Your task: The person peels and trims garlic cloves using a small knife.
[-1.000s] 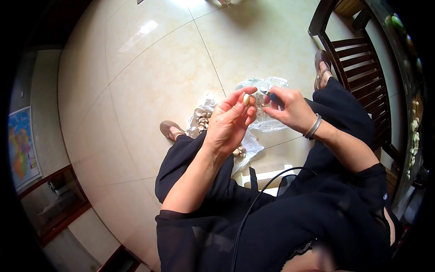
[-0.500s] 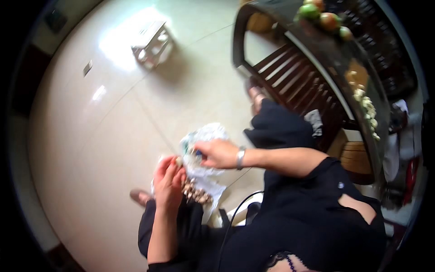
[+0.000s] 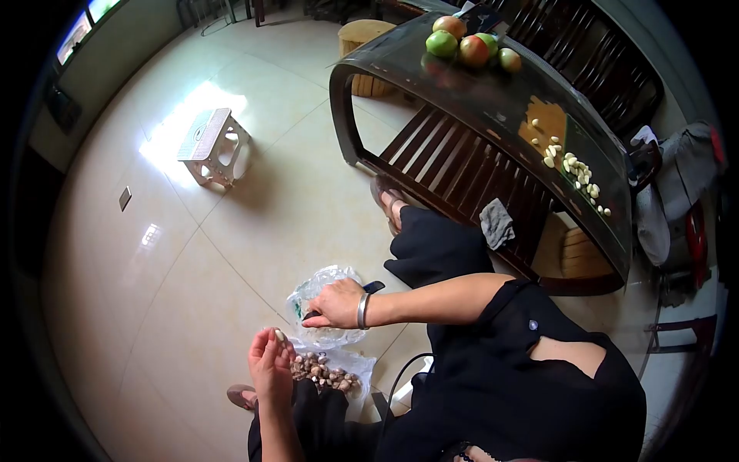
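Observation:
A pale peeled clove (image 3: 280,336) is pinched between the fingertips of my left hand (image 3: 271,362). To its right, my right hand (image 3: 336,303), with a silver bracelet at the wrist, is closed around a dark-handled tool (image 3: 375,287) whose end sticks out beside the wrist. Under the right hand lies a clear plastic bag (image 3: 336,276). Just below, unpeeled cloves (image 3: 327,375) are heaped on a white plastic bag (image 3: 363,365). Several peeled cloves (image 3: 579,171) lie scattered on the dark table (image 3: 493,100).
Red and green fruits (image 3: 473,51) sit at the table's far end. A grey cloth (image 3: 496,223) lies on the slatted shelf (image 3: 454,163) below. A small folding stool (image 3: 206,137) stands on the tiled floor, and a woven stool (image 3: 362,35) is behind the table.
The view has swung toward the table, bringing the fruits and folding stool into sight. My hands have moved farther apart, the left still pinching the clove and the right still gripping the tool.

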### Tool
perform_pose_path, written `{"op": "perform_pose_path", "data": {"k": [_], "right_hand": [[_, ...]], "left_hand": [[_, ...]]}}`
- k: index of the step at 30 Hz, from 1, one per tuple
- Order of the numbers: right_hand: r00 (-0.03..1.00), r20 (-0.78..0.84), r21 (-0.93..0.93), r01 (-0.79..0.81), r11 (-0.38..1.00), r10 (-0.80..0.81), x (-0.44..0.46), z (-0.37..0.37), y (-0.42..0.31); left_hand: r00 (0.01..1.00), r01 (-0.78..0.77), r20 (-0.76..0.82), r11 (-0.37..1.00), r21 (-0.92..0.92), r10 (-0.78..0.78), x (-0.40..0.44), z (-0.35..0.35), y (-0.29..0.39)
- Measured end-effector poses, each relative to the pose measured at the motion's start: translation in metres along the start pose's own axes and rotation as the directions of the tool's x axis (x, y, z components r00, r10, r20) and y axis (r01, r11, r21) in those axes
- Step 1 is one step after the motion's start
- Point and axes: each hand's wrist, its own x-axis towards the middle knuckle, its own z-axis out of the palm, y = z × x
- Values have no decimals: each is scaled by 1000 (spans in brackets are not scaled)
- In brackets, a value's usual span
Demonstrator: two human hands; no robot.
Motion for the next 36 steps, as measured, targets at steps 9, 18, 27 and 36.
{"op": "perform_pose_path", "data": {"k": [9, 18, 27, 36], "right_hand": [[998, -48, -180, 42, 983, -51, 8, 21, 8], [988, -118, 163, 120, 979, -101, 11, 13, 7], [930, -205, 442, 365, 819, -304, -13, -4, -32], [699, -654, 174, 512, 841, -290, -42, -93, 39]], "left_hand": [[1000, 16, 9, 1000, 0, -16, -1, -1, 1], [1000, -4, -16, 999, 51, 5, 3, -10, -5], [998, 8, 61, 1000, 23, -9, -2, -4, -18], [992, -1, 129, 1000, 24, -3, -11, -9, -1]]}}
